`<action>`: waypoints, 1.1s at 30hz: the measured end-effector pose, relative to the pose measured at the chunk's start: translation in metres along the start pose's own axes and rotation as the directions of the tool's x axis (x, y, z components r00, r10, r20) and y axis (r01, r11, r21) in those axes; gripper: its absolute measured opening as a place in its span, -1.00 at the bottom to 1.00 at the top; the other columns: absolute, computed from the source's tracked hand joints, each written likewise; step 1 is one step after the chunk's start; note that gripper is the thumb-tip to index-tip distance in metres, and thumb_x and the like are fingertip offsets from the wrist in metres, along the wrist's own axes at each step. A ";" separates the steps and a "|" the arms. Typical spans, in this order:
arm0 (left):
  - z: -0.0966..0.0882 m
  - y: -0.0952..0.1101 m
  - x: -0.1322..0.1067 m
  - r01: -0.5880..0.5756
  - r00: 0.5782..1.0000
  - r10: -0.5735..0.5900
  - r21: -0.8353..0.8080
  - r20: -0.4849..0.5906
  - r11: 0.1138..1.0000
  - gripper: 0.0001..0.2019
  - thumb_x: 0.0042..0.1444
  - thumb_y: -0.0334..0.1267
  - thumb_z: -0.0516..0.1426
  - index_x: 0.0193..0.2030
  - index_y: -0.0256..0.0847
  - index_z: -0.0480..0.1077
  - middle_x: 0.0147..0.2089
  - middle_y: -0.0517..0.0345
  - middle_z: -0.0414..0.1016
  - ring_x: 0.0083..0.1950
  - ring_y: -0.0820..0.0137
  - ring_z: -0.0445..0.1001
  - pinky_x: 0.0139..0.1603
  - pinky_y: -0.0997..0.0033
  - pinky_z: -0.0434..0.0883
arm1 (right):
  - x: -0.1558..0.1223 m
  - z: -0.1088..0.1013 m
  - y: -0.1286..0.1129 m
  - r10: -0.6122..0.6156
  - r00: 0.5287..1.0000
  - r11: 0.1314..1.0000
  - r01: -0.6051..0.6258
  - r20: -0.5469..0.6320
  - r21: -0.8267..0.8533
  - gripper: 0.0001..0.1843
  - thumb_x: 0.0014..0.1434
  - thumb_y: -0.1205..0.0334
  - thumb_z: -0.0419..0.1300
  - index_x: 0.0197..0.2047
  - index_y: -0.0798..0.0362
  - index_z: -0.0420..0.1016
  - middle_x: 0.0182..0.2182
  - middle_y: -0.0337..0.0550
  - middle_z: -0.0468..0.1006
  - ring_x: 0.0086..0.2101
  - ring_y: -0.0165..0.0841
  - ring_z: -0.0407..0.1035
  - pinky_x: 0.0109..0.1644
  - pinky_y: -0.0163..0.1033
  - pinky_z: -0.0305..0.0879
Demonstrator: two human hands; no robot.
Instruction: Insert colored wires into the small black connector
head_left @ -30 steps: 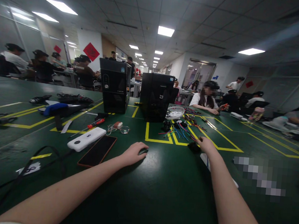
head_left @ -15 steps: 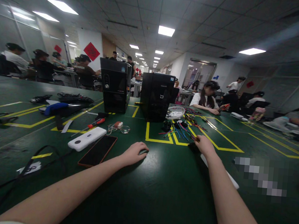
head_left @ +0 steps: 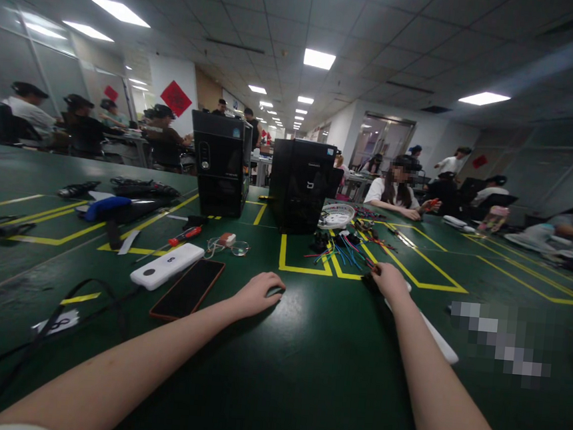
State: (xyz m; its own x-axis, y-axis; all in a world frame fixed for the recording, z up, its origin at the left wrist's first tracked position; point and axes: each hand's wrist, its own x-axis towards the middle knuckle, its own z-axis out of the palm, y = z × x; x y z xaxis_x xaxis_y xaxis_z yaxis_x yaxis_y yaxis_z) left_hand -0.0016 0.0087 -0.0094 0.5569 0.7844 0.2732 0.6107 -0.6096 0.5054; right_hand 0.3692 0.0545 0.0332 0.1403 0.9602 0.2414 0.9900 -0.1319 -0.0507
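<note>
My left hand rests on the green table with its fingers loosely curved and the thumb apart. Bare table shows in the gap, and nothing is held. To its left lies a phone with a dark screen and an orange edge. My right hand is closed, fingertips pinched on the near ends of a bunch of coloured wires. A dark flat piece lies under those fingers; its kind is unclear. Beneath the right forearm lies a long white object, partly covered.
Two black computer towers stand ahead, one left, one right of centre. A white basket sits beside the right tower. On the left lie a white power bank, glasses, a red screwdriver and black straps. A person sits across the table.
My right hand has shifted very slightly, still pinching the wires. My left hand stays where it was. Another person's head has come into view in the right background.
</note>
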 end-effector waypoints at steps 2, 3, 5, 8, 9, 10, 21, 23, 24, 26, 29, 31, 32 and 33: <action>0.000 0.000 0.000 -0.005 1.000 0.005 0.000 -0.002 1.000 -0.77 0.11 -0.22 0.07 -0.09 -0.13 0.40 -0.03 0.07 0.38 0.03 0.27 0.31 0.09 0.25 0.23 | -0.001 0.000 0.000 0.000 1.000 1.000 0.000 0.009 -0.004 -0.80 0.11 0.29 0.05 -0.27 0.11 0.48 -0.28 -0.02 0.47 -0.27 -0.30 0.35 -0.32 -0.32 0.11; 0.001 0.000 0.000 -0.005 1.000 0.005 -0.001 -0.004 1.000 -0.77 0.11 -0.22 0.07 -0.09 -0.13 0.40 -0.03 0.07 0.38 0.03 0.27 0.31 0.09 0.25 0.23 | -0.001 0.001 0.000 -0.004 1.000 1.000 0.004 0.004 -0.008 -0.80 0.11 0.29 0.05 -0.27 0.12 0.48 -0.28 -0.02 0.47 -0.26 -0.30 0.35 -0.32 -0.32 0.11; 0.001 0.000 0.001 -0.007 1.000 0.007 -0.001 -0.005 1.000 -0.77 0.11 -0.21 0.07 -0.09 -0.13 0.40 -0.03 0.07 0.38 0.03 0.27 0.31 0.08 0.25 0.24 | -0.002 0.002 -0.001 -0.010 1.000 1.000 0.010 -0.013 -0.017 -0.78 0.12 0.29 0.05 -0.25 0.13 0.49 -0.27 -0.01 0.47 -0.25 -0.29 0.35 -0.30 -0.32 0.12; 0.003 -0.001 0.002 -0.017 1.000 0.018 0.014 -0.013 1.000 -0.77 0.10 -0.22 0.08 -0.10 -0.14 0.40 -0.04 0.08 0.38 0.02 0.27 0.31 0.08 0.25 0.24 | -0.003 0.002 -0.003 -0.007 1.000 1.000 0.007 -0.023 -0.016 -0.74 0.14 0.29 0.03 -0.18 0.14 0.49 -0.25 0.01 0.47 -0.23 -0.30 0.36 -0.27 -0.33 0.15; 0.004 -0.001 0.002 -0.022 1.000 0.022 0.020 -0.015 1.000 -0.78 0.10 -0.23 0.08 -0.10 -0.14 0.39 -0.05 0.08 0.39 0.01 0.28 0.32 0.08 0.26 0.24 | -0.003 0.002 -0.003 -0.006 1.000 1.000 0.006 -0.018 -0.016 -0.73 0.15 0.29 0.02 -0.15 0.14 0.49 -0.24 0.01 0.47 -0.23 -0.30 0.36 -0.26 -0.34 0.15; 0.004 -0.001 0.003 -0.026 1.000 0.026 0.025 -0.017 0.999 -0.78 0.10 -0.23 0.09 -0.10 -0.14 0.39 -0.05 0.08 0.39 0.01 0.28 0.32 0.08 0.26 0.24 | -0.003 0.002 -0.004 -0.008 1.000 1.000 0.008 -0.012 -0.019 -0.71 0.16 0.28 0.01 -0.13 0.14 0.49 -0.22 0.02 0.47 -0.22 -0.31 0.36 -0.25 -0.35 0.16; 0.005 0.007 0.002 -0.036 0.999 0.036 0.028 -0.018 0.999 -0.78 0.11 -0.22 0.08 -0.10 -0.14 0.39 -0.04 0.09 0.39 0.01 0.28 0.32 0.08 0.26 0.24 | -0.002 -0.004 -0.006 0.032 0.983 0.998 -0.022 0.182 -0.054 -0.69 0.16 0.38 -0.04 -0.21 0.19 0.54 -0.25 0.13 0.52 -0.24 -0.24 0.42 -0.24 -0.30 0.21; 0.003 0.007 0.002 -0.034 0.999 0.034 0.031 -0.018 0.999 -0.78 0.12 -0.22 0.07 -0.10 -0.14 0.39 -0.05 0.09 0.39 0.01 0.28 0.32 0.08 0.26 0.25 | -0.001 -0.006 -0.004 0.050 0.983 0.998 -0.042 0.178 -0.047 -0.67 0.19 0.34 -0.06 -0.20 0.18 0.53 -0.24 0.13 0.51 -0.23 -0.25 0.42 -0.24 -0.31 0.22; 0.003 0.007 0.002 -0.033 0.999 0.034 0.032 -0.016 0.999 -0.78 0.12 -0.22 0.07 -0.09 -0.14 0.39 -0.04 0.09 0.39 0.01 0.29 0.32 0.07 0.26 0.25 | 0.000 -0.008 -0.002 0.062 0.983 0.997 -0.054 0.170 -0.048 -0.65 0.20 0.33 -0.08 -0.18 0.19 0.52 -0.22 0.14 0.51 -0.23 -0.25 0.41 -0.24 -0.30 0.22; 0.002 0.006 0.002 -0.031 0.999 0.031 0.030 -0.010 0.999 -0.77 0.12 -0.22 0.07 -0.09 -0.13 0.39 -0.04 0.09 0.38 0.01 0.29 0.32 0.07 0.26 0.25 | 0.001 -0.012 0.005 0.116 0.984 0.993 -0.111 0.132 -0.045 -0.61 0.23 0.29 -0.13 -0.12 0.20 0.48 -0.19 0.17 0.49 -0.21 -0.24 0.41 -0.23 -0.30 0.22; 0.002 0.005 0.001 -0.028 1.000 0.028 0.027 -0.007 0.999 -0.77 0.12 -0.23 0.07 -0.09 -0.13 0.39 -0.03 0.09 0.38 0.02 0.29 0.32 0.08 0.26 0.25 | 0.002 -0.018 0.019 0.242 0.966 0.970 -0.243 0.095 -0.005 -0.59 0.25 0.20 -0.14 -0.05 0.20 0.43 -0.16 0.17 0.48 -0.20 -0.23 0.40 -0.24 -0.28 0.24; 0.002 0.006 0.001 -0.028 1.000 0.028 0.027 -0.008 0.999 -0.77 0.11 -0.23 0.07 -0.09 -0.13 0.39 -0.03 0.09 0.38 0.02 0.29 0.32 0.08 0.26 0.24 | 0.001 -0.021 0.027 0.271 0.952 0.960 -0.279 0.139 0.036 -0.57 0.21 0.11 -0.06 -0.01 0.22 0.39 -0.14 0.16 0.47 -0.20 -0.21 0.40 -0.28 -0.29 0.26; 0.002 0.006 0.001 -0.027 1.000 0.028 0.028 -0.010 0.999 -0.77 0.12 -0.23 0.07 -0.09 -0.14 0.39 -0.03 0.08 0.38 0.02 0.28 0.32 0.08 0.26 0.24 | -0.001 -0.022 0.030 0.263 0.950 0.960 -0.275 0.166 0.059 -0.55 0.19 0.09 -0.02 0.00 0.22 0.38 -0.12 0.15 0.46 -0.21 -0.22 0.40 -0.30 -0.29 0.26; 0.002 0.007 0.001 -0.026 1.000 0.026 0.029 -0.011 0.999 -0.77 0.12 -0.23 0.07 -0.09 -0.13 0.39 -0.03 0.08 0.38 0.02 0.28 0.32 0.08 0.26 0.24 | -0.002 -0.023 0.032 0.249 0.951 0.960 -0.267 0.183 0.084 -0.55 0.18 0.09 -0.01 0.01 0.21 0.38 -0.10 0.14 0.45 -0.23 -0.24 0.40 -0.32 -0.30 0.26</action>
State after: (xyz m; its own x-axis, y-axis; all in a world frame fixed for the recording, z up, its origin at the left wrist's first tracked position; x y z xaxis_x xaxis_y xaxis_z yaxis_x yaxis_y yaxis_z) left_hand 0.0047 0.0052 -0.0073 0.5667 0.7692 0.2952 0.6122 -0.6329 0.4740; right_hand 0.4005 0.0423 0.0536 0.3766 0.9255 0.0392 0.9114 -0.3626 -0.1947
